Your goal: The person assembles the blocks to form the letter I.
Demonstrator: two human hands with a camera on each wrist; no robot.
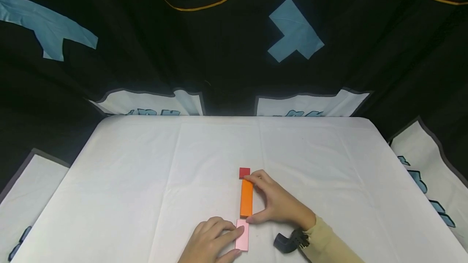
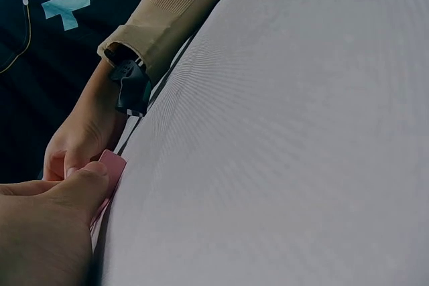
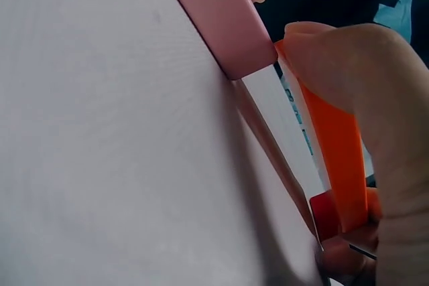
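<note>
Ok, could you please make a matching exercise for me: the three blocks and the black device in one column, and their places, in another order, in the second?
1. Red block
2. Orange block
3. Pink block
4. Black device

A. In the right grip, middle of the row
B. Beside the beige cuff
C. Top of the row, head view
D. At the left grip

Pairs: 1-C, 2-A, 3-D, 4-B

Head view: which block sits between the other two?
The orange block, spanned by the right hand; the red block lies beyond it, the pink block nearer the person.
</note>
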